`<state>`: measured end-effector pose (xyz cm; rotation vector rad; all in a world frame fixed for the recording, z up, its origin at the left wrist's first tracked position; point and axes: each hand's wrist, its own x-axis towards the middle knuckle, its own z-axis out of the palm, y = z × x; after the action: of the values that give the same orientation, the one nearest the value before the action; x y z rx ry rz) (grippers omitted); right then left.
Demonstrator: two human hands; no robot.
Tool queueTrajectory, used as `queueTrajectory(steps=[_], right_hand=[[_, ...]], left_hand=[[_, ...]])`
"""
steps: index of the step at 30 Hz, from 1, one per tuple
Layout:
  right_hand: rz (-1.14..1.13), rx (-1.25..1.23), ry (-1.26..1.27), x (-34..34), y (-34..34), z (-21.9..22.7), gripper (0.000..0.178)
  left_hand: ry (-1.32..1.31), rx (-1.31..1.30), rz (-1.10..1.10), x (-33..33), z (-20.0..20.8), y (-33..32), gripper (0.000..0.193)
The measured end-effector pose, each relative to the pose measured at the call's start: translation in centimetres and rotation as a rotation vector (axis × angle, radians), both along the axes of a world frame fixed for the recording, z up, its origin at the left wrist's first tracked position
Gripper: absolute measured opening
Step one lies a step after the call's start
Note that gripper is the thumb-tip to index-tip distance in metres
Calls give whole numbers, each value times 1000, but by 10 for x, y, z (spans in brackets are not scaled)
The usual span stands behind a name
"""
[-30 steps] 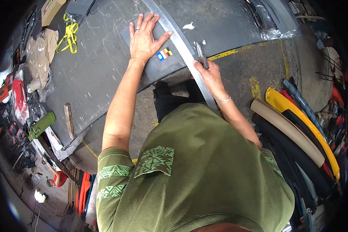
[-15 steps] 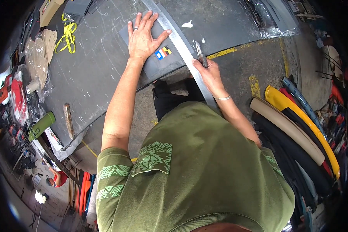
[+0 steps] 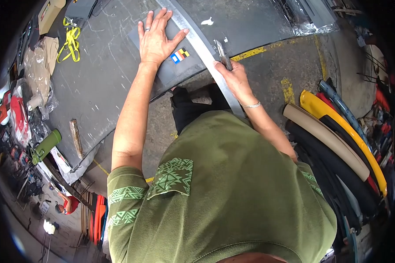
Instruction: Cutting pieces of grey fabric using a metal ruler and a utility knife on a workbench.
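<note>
My left hand (image 3: 156, 43) lies flat with fingers spread on a grey sheet (image 3: 163, 79), its thumb tip and fingertips at the edge of a long metal ruler (image 3: 198, 49). A small patch with coloured blocks (image 3: 180, 55) is on the sheet beside that hand. In my right hand (image 3: 237, 81) is a utility knife (image 3: 224, 56), gripped with its blade end pointing away from me. This hand is at the ruler's right edge, by the table's near edge. The ruler's near end overhangs the table towards my shirt.
The dark, scratched table (image 3: 105, 57) bears a yellow strap (image 3: 72, 44), a wooden stick (image 3: 76, 138) and a white scrap (image 3: 207, 21). Plastic-wrapped material (image 3: 314, 24) lies far right. Rolls of material, one yellow (image 3: 338, 125), stand at my right. Another person (image 3: 68, 204) is at lower left.
The view has shifted slightly, and the table things sit a little further up and left. My right hand and the knife have tilted slightly; my left hand stays flat on the sheet.
</note>
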<state>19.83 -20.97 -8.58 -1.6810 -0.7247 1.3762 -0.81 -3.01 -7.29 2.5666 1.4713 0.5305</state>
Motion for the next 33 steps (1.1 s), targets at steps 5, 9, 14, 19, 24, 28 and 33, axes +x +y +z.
queueTrajectory(steps=[5, 9, 14, 19, 24, 28, 33], right_hand=[[-17, 15, 15, -1, 0, 5, 26], [1, 36, 7, 1, 0, 5, 26], [30, 20, -38, 3, 1, 0, 24], [9, 21, -202, 21, -2, 8, 33], [9, -17, -167, 33, 8, 36, 28], [29, -37, -102, 31, 6, 19, 31], [155, -1, -211, 25, 3, 11, 37]], left_hand=[[-8, -3, -12, 1, 2, 0, 83], [83, -11, -14, 2, 5, -1, 98], [132, -65, -18, 1, 13, 2, 105], [306, -75, -36, 7, 23, 5, 102], [304, -127, -41, 12, 26, 9, 101], [365, -147, -62, 17, 28, 8, 113], [410, -151, -73, 18, 29, 7, 124]])
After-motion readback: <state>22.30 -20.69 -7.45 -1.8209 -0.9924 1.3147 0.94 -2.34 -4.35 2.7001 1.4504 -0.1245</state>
